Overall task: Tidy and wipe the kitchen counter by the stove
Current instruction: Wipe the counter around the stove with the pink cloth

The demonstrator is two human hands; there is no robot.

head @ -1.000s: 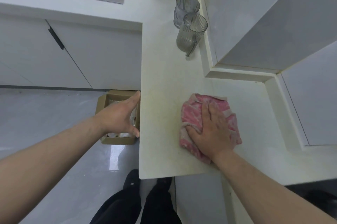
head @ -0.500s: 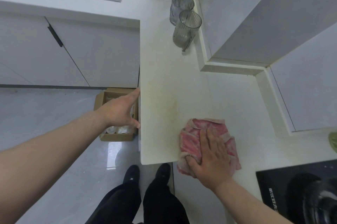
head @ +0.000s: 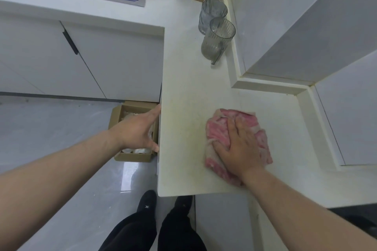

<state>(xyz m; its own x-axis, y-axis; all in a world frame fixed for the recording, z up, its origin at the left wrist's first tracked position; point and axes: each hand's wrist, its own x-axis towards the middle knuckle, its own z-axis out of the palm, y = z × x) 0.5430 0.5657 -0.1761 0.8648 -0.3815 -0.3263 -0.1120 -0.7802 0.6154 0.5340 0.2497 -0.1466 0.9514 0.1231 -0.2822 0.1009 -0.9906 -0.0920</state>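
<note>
Cloth (head: 250, 121) pushed inward, clear of counter (head: 183, 79) edge.

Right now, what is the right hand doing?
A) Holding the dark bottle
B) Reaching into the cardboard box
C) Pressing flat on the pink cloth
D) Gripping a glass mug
C: the right hand lies with its fingers spread on top of the pink cloth, which is bunched on the white counter, well short of the mugs and bottle.

I get one head cam: looks steeply down and forward onto counter (head: 183, 97), near; floor (head: 51, 128) fills left half.
</note>
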